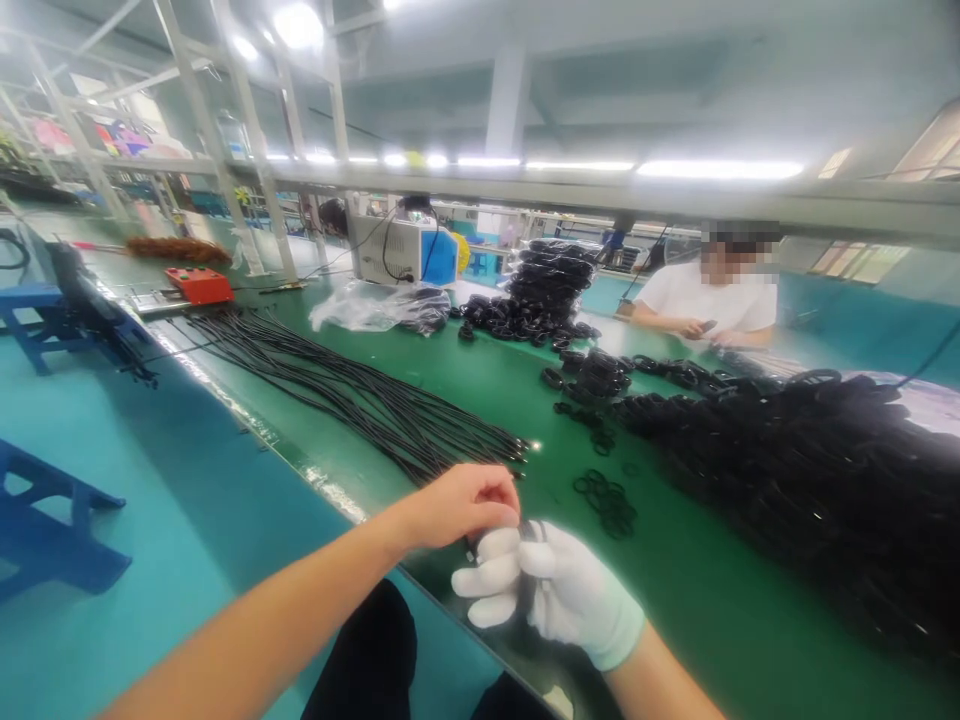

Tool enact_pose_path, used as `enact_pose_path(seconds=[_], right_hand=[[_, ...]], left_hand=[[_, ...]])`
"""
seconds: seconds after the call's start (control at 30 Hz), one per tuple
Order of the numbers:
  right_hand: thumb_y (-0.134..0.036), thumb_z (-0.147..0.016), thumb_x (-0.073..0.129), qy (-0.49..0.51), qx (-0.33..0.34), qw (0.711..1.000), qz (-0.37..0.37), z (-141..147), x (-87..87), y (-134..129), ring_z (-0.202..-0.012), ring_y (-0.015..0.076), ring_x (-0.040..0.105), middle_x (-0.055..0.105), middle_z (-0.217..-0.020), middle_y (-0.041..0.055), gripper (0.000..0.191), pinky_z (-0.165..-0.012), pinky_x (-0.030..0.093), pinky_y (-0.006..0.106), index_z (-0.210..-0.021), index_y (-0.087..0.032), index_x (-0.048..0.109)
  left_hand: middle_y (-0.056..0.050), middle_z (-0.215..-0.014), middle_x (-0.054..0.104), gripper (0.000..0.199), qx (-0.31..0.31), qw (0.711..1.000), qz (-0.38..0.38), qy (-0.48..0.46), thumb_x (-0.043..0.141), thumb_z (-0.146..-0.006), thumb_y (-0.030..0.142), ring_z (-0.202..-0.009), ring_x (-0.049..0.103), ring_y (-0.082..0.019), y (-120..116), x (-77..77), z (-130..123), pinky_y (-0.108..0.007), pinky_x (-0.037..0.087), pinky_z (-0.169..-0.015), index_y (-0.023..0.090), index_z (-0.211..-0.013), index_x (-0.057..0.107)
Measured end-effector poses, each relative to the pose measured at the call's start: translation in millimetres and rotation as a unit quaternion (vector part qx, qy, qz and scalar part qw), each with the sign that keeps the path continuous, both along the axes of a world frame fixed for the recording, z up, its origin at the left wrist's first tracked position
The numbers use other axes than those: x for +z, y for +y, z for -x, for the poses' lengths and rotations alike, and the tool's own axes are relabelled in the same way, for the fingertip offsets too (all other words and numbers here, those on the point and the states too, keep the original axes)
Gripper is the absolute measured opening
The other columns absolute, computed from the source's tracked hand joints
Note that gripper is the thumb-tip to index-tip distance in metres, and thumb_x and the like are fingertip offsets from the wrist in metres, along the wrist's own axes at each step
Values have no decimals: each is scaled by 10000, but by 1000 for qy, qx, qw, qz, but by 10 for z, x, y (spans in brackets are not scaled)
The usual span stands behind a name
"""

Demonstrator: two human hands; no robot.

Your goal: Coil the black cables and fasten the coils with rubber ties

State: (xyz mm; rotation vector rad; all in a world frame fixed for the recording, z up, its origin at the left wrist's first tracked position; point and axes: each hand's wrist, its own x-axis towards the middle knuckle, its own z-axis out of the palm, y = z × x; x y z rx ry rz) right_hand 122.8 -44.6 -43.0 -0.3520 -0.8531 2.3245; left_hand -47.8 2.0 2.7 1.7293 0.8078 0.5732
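My left hand point(469, 505) is bare and closed in a pinch near the front edge of the green table point(480, 375). Right beside it, my right hand point(559, 585) wears a white glove, its fingers curled around a dark cable coil point(527, 590). What the left fingertips pinch is too small to make out. Just beyond the hands end the tips of a long bundle of straight black cables point(375, 395), which stretches back to the left. Small black rings point(609, 503) lie to the right of the hands.
A large heap of black coils point(817, 480) covers the right side. Stacked coils point(551, 280), a plastic bag point(367, 305), a blue-white machine point(405, 250) and a red device point(201, 285) stand farther back. A person point(712, 295) sits across; blue stools point(56, 520) are at left.
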Motion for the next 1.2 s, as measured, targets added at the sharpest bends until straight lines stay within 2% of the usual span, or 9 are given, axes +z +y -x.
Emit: enact_pose_path(seconds=[0.07, 0.17, 0.37, 0.5, 0.6, 0.73, 0.93, 1.1, 1.2], right_hand=[[-311, -731, 686, -25, -25, 999, -26, 2, 3, 8, -943, 297, 637, 690, -877, 154, 368, -819, 459, 477, -992, -66, 603], [-324, -739, 666, -65, -34, 996, -55, -4, 14, 20, -771, 275, 684, 712, -798, 166, 359, -741, 497, 445, -973, -54, 634], [-283, -739, 641, -104, 6, 988, -113, -32, 96, 32, -767, 266, 687, 713, -732, 159, 309, -762, 504, 427, -928, -41, 669], [-228, -757, 598, -115, 42, 982, -145, -66, 165, 26, -781, 271, 682, 718, -787, 160, 262, -804, 491, 473, -911, -32, 679], [-224, -769, 572, -126, 59, 975, -172, -91, 226, 24, -833, 274, 671, 722, -798, 145, 270, -853, 467, 478, -921, -31, 684], [-200, -779, 535, -155, 87, 961, -211, -123, 281, 24, -836, 241, 656, 724, -812, 135, 264, -881, 449, 416, -889, -30, 705], [-219, -765, 542, -136, 122, 963, -197, -109, 351, 7, -692, 202, 660, 724, -766, 124, 269, -772, 483, 344, -875, -46, 715], [-210, -762, 553, -137, 102, 965, -198, -98, 451, -16, -672, 186, 650, 702, -665, 109, 220, -736, 488, 313, -750, -56, 709], [-229, -755, 572, -149, 93, 965, -192, -141, 439, -23, -664, 175, 639, 694, -646, 96, 215, -707, 490, 289, -733, -63, 706]], left_hand=[[21, -703, 542, 92, 34, 999, -9, -26, 547, -793, 208, -617, 471, -86, -82, -74, -9, -189, 382, -549, 133, -822, 594], [11, -777, 559, 124, 71, 996, -20, -44, 492, -833, 202, -699, 493, -100, -176, -176, -15, -209, 409, -628, 148, -886, 590], [19, -795, 541, 183, 51, 993, 48, -97, 498, -803, 125, -699, 503, -91, -269, -326, -5, -205, 415, -624, 165, -981, 512], [-3, -866, 555, 173, 48, 996, -32, -66, 521, -784, 100, -748, 514, -105, -309, -293, -12, -246, 443, -698, 158, -947, 524], [-2, -864, 562, 141, 83, 993, -71, -52, 525, -776, 96, -737, 524, -110, -357, -296, -49, -246, 452, -680, 163, -900, 529], [-3, -883, 573, 112, 131, 983, -116, -52, 493, -797, 89, -776, 550, -120, -442, -353, -113, -241, 459, -687, 177, -861, 522], [-10, -887, 585, 150, 108, 973, -201, -38, 510, -782, 63, -783, 556, -123, -456, -395, -117, -236, 464, -699, 184, -870, 527], [-54, -933, 590, 227, 138, 924, -328, -140, 448, -819, 44, -854, 583, -142, -461, -522, -198, -252, 482, -753, 178, -977, 540], [-60, -923, 594, 236, 159, 912, -349, -145, 425, -837, 40, -860, 587, -145, -491, -521, -240, -252, 487, -763, 180, -986, 542]])
